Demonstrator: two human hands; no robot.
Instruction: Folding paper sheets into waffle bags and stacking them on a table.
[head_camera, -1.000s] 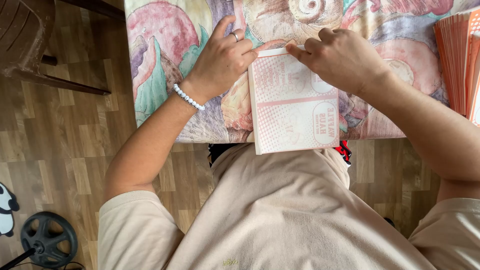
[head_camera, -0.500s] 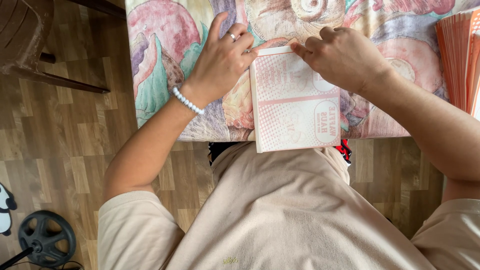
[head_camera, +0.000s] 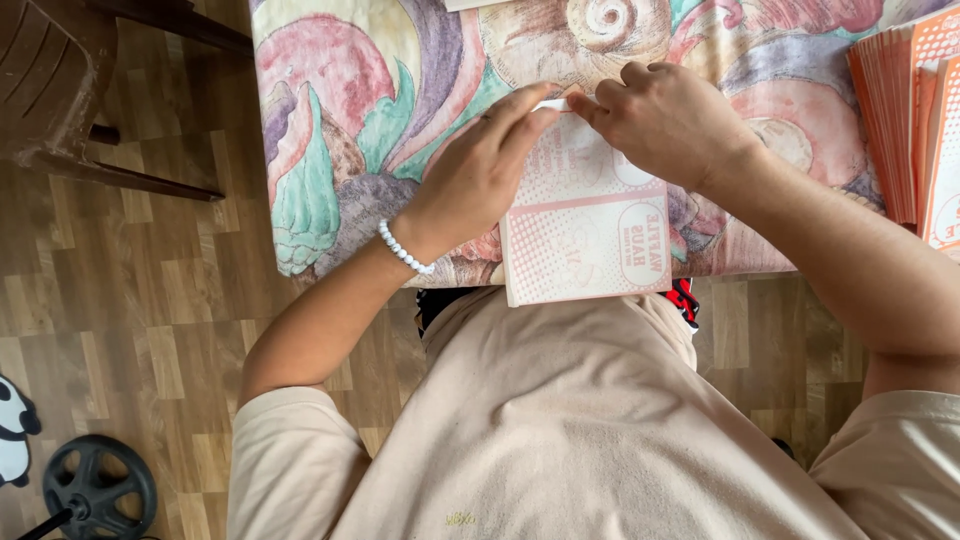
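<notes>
Worktop (head_camera: 330, 150) carries a pastel shell-print cloth over wood-plank floor; brown chair (head_camera: 60, 90) sits far left. Your left hand (head_camera: 480, 175) and right hand (head_camera: 665, 125) both pinch the top edge of the pink-and-white paper bag (head_camera: 585, 235) lying flat at the near edge. Orange bag stack (head_camera: 905, 120) sits at right.

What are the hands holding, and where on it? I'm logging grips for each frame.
Both the left hand and the right hand hold the pink paper bag at its far top edge, flat on the table.
</notes>
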